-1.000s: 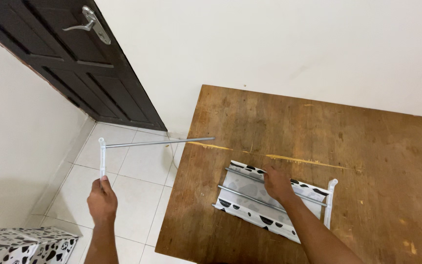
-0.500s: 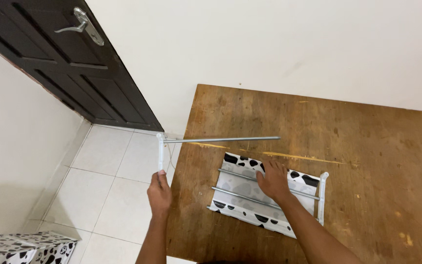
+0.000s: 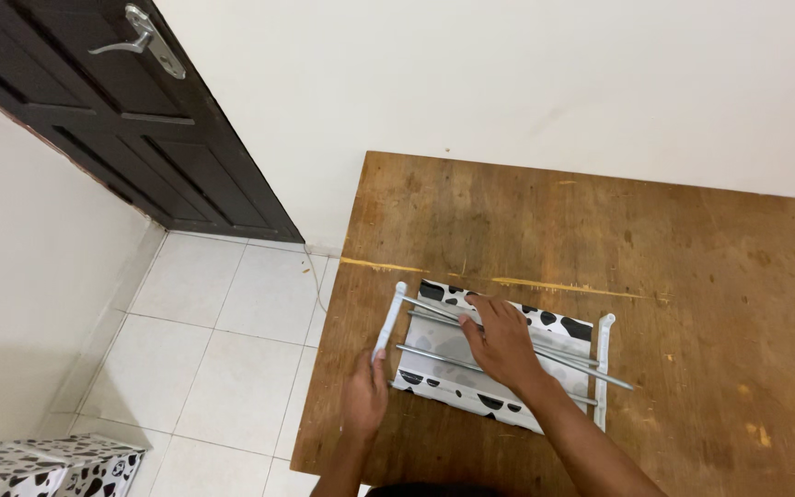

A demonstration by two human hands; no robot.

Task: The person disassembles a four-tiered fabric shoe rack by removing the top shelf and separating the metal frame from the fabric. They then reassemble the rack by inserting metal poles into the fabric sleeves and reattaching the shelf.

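Setting: a room in a home, as far as I could tell | dark panelled door [image 3: 140,120] with lever handle [image 3: 135,41] | plain cream walls [image 3: 508,83] | pale floor tiles [image 3: 213,368] | I worked at a scratched wooden table [image 3: 692,276].

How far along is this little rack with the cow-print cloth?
Done: the cloth panel lies flat on the table, with rods across it and a white end bar on its right side.
In hand: the left hand holds a second white bar at the panel's left edge; the right hand presses on the rods.
Left: one rod lies slanted, seemingly unseated.
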